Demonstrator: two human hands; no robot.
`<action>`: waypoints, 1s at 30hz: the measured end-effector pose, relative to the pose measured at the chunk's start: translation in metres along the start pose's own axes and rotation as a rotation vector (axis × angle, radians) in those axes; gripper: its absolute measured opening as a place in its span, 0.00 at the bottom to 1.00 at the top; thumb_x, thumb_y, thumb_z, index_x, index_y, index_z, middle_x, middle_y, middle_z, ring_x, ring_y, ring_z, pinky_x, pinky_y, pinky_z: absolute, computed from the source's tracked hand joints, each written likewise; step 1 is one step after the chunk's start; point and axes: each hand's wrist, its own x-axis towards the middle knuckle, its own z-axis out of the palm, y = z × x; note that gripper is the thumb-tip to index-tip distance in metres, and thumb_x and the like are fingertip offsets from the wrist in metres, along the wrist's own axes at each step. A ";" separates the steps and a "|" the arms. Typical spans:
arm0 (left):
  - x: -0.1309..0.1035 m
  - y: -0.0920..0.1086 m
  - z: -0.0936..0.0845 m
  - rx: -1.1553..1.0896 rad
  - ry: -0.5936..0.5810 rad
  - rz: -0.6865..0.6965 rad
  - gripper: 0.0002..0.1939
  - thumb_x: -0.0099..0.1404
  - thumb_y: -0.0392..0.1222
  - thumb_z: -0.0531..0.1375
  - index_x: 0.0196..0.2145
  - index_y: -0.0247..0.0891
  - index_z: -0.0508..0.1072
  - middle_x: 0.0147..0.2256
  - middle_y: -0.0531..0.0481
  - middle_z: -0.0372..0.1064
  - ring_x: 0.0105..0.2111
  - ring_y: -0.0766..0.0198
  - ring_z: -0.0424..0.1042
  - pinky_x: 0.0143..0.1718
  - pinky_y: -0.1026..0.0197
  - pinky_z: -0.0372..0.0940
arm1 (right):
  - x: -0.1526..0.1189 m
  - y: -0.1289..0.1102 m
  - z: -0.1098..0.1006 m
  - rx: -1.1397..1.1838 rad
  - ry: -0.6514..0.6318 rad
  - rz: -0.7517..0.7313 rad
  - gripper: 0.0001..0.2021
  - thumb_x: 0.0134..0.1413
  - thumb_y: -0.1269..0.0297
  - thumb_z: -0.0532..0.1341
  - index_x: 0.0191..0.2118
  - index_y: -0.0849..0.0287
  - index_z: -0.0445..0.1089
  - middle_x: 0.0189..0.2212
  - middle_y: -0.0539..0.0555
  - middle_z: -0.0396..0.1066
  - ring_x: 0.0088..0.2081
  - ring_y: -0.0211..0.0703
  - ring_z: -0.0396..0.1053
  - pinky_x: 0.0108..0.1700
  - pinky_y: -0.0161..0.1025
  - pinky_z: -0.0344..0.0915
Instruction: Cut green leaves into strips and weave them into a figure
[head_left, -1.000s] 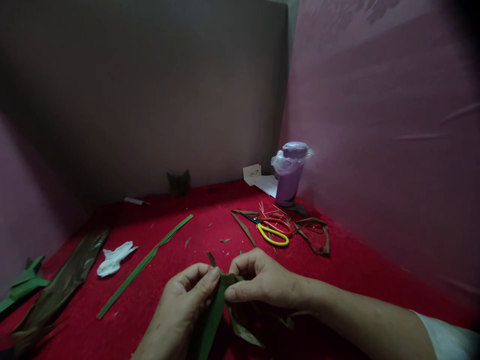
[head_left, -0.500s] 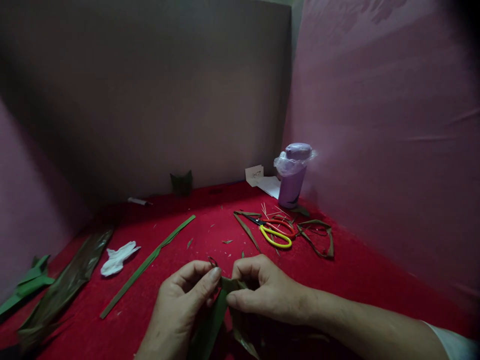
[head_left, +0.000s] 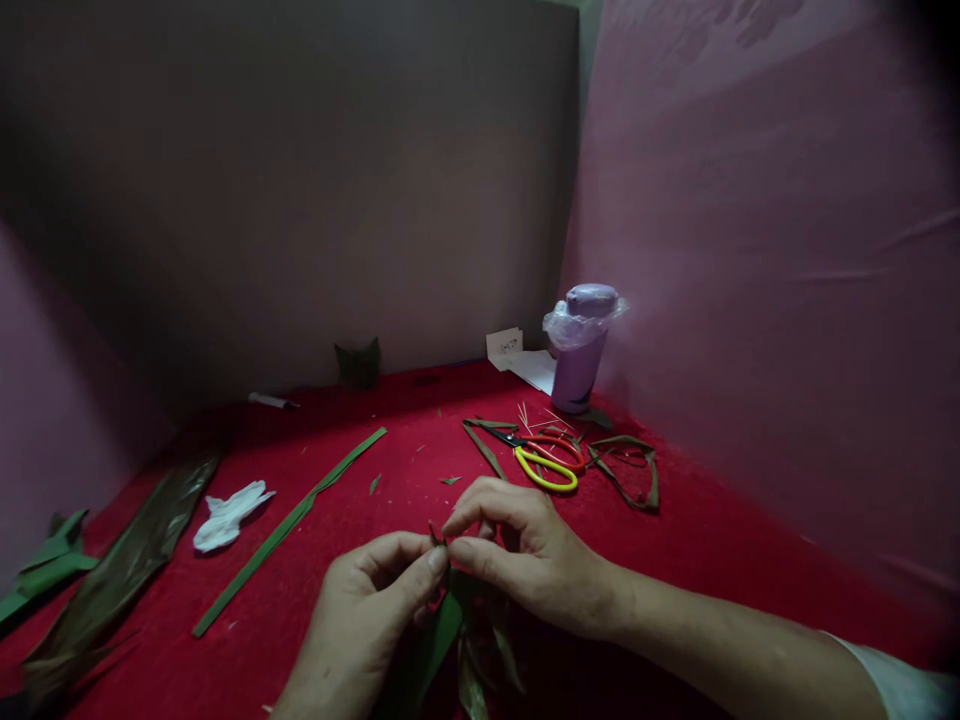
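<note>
My left hand (head_left: 367, 610) pinches the top of a folded green leaf (head_left: 435, 640) between thumb and forefinger. A thin brown tip sticks up from that pinch. Close against it, my right hand (head_left: 525, 560) has its thumb and forefinger at the same top end, closed on something small that I cannot make out. Brown leaf strips (head_left: 472, 670) hang below, partly hidden by the hands and in shadow. Beyond the right hand lie scissors (head_left: 544, 465) with one red and one yellow handle.
A long green leaf strip (head_left: 292, 525), white tissue (head_left: 231, 515) and brown leaf (head_left: 135, 570) lie left on the red cloth. Toothpicks (head_left: 525, 417), brown strips (head_left: 649, 480), a purple tumbler (head_left: 579, 370) and papers (head_left: 532, 368) are right. A folded leaf piece (head_left: 358, 364) stands by the back wall.
My right hand has moved left and up, from the leaf's side to the tip beside my left fingers. The brown strips now hang lower. The left hand keeps its pinch.
</note>
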 end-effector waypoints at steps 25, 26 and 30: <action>0.004 -0.013 -0.001 0.058 0.010 -0.008 0.10 0.50 0.45 0.65 0.25 0.35 0.72 0.17 0.55 0.65 0.16 0.71 0.61 0.19 0.67 0.55 | 0.000 0.023 0.016 0.433 -0.054 0.386 0.07 0.48 0.65 0.62 0.28 0.62 0.65 0.19 0.46 0.62 0.19 0.29 0.57 0.19 0.27 0.54; 0.004 -0.014 -0.001 0.061 0.004 0.007 0.09 0.50 0.44 0.65 0.26 0.35 0.72 0.17 0.55 0.65 0.16 0.71 0.61 0.19 0.67 0.56 | -0.001 0.023 0.016 0.416 -0.058 0.381 0.07 0.48 0.65 0.62 0.28 0.62 0.65 0.19 0.46 0.63 0.19 0.29 0.58 0.19 0.26 0.54; 0.005 -0.013 -0.001 0.084 -0.009 0.026 0.10 0.51 0.44 0.64 0.25 0.36 0.70 0.17 0.55 0.65 0.15 0.70 0.62 0.18 0.66 0.56 | -0.001 0.021 0.015 0.388 -0.080 0.389 0.09 0.48 0.62 0.62 0.28 0.62 0.65 0.19 0.45 0.62 0.18 0.29 0.57 0.18 0.26 0.54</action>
